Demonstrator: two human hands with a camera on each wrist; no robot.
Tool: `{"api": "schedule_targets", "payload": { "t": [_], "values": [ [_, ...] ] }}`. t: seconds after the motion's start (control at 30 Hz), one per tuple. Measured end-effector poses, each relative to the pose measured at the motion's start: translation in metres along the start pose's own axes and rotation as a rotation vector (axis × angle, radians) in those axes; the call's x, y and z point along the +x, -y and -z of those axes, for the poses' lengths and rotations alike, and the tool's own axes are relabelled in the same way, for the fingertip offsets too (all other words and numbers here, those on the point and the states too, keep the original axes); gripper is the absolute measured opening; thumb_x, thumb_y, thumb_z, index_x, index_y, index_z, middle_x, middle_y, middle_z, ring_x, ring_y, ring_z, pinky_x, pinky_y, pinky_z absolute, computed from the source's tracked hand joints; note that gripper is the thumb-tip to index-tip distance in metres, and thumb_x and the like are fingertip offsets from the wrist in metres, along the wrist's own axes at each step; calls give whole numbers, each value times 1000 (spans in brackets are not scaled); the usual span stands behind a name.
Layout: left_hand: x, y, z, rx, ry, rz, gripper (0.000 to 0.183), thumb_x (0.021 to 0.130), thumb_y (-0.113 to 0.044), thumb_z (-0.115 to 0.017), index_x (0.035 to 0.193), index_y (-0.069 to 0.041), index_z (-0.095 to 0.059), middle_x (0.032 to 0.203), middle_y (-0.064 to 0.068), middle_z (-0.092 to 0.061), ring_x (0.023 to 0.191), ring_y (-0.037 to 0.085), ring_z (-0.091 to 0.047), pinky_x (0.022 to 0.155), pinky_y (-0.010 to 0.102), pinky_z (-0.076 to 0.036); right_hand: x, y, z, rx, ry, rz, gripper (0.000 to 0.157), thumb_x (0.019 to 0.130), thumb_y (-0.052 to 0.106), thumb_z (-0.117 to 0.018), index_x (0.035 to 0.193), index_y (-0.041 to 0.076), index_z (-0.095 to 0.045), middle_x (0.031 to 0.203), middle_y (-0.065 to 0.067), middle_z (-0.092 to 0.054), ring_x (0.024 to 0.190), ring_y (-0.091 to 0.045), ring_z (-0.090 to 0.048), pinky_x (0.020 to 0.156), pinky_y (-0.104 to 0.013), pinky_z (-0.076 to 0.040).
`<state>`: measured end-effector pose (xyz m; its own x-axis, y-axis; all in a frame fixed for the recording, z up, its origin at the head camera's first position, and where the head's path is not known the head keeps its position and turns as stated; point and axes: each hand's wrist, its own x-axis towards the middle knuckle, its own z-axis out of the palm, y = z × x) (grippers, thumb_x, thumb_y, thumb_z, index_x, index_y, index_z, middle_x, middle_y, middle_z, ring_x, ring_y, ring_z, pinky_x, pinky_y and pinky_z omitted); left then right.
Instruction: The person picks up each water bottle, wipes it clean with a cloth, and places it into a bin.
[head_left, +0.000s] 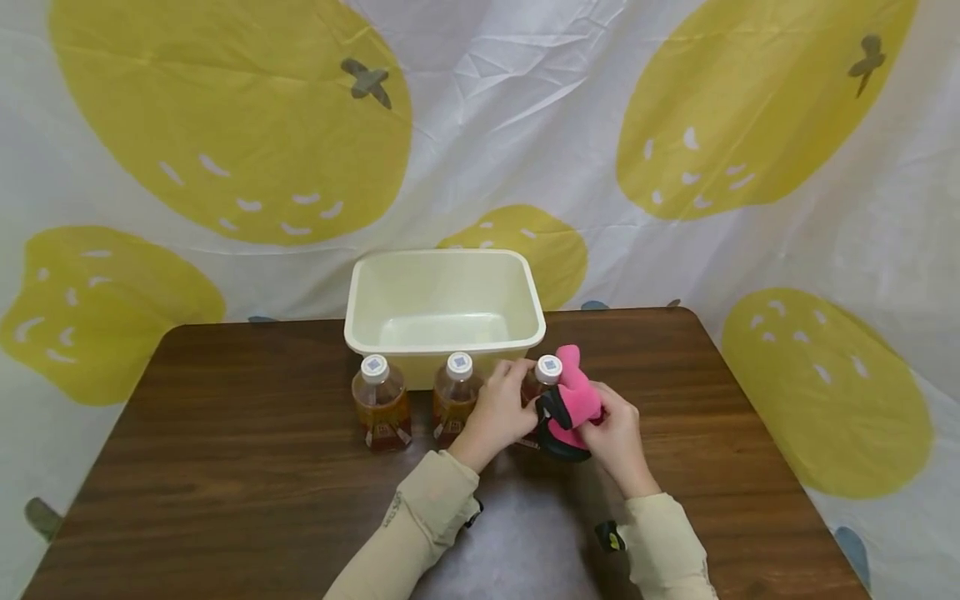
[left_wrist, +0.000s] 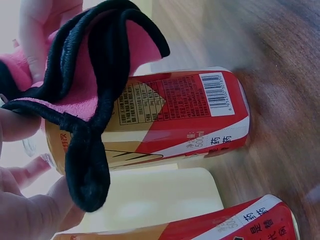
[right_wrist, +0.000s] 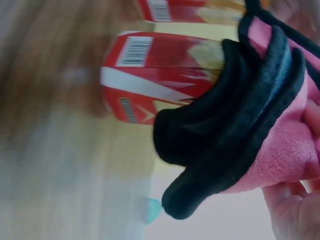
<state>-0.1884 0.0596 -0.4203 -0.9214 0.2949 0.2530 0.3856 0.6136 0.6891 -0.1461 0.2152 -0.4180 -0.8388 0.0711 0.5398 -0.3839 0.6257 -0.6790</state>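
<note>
Three clear plastic bottles of amber drink with white caps stand in a row on the table: the left bottle point(head_left: 382, 408), the middle bottle point(head_left: 452, 404) and the right bottle point(head_left: 548, 369). My left hand point(head_left: 498, 412) holds the upper part of the right bottle; its thumb meets the cloth's edge. A soft pink cloth point(head_left: 577, 396) with thick black edging is bunched in my right hand point(head_left: 618, 433), against the bottle's right side. The left wrist view shows that bottle's red-and-gold label point(left_wrist: 185, 105) below the cloth point(left_wrist: 82, 102). Folds hide part of the bottle.
A cream plastic tub point(head_left: 446, 346) stands close behind the bottles. The dark wooden table point(head_left: 247, 450) extends to both sides. A white curtain point(head_left: 517, 158) with yellow fruit print hangs behind. Dark wrist devices sit by both sleeves.
</note>
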Motion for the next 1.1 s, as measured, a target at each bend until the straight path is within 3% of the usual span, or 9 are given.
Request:
{"api": "schedule_targets", "payload": {
  "t": [0.13,0.3,0.53,0.7,0.87,1.1],
  "values": [
    [-1,0,1,4,-8,0,40,77,-14,-66,114,-7,-55,103,13,-55,86,26,-56,76,36,-47,-9,-25,-11,2,-51,16,25,61,-16,-70,81,-1,-65,73,-9,-65,63,-7,-52,61,-8,-42],
    [-2,-1,1,-10,-3,-8,40,80,-20,-67,116,-7,-54,104,13,-54,85,26,-56,76,39,-46,-20,-35,-16,7,-98,2,21,58,-15,-65,75,-2,-62,65,-12,-62,56,-6,-47,51,-15,-40],
    [-2,0,0,-20,-10,-22,42,80,-24,-68,117,-8,-54,107,12,-54,92,28,-56,81,43,-45,-44,-70,-33,-110,51,-57,22,56,-15,-64,69,3,-59,57,-3,-55,52,-6,-39,46,-23,-36],
    [-4,0,-3,-30,-16,-26,44,80,-24,-67,118,-8,-53,107,12,-54,92,27,-56,81,44,-45,-49,-76,-35,-105,75,-78,22,56,-13,-64,69,4,-59,58,-4,-55,52,-10,-40,47,-27,-37],
    [-7,-2,-7,-20,-82,-22,49,77,-35,-69,116,-9,-55,105,11,-55,91,28,-56,76,42,-47,-50,-75,-35,-112,75,-89,20,58,-13,-64,69,3,-59,58,-3,-55,52,-9,-39,47,-26,-37],
    [-6,-10,-17,5,-213,39,59,65,-54,-73,105,-13,-57,97,6,-56,82,29,-59,68,39,-47,-52,-73,-34,-107,48,-130,21,57,-13,-62,72,1,-62,58,-4,-56,52,-8,-40,47,-24,-36]
  ]
}}
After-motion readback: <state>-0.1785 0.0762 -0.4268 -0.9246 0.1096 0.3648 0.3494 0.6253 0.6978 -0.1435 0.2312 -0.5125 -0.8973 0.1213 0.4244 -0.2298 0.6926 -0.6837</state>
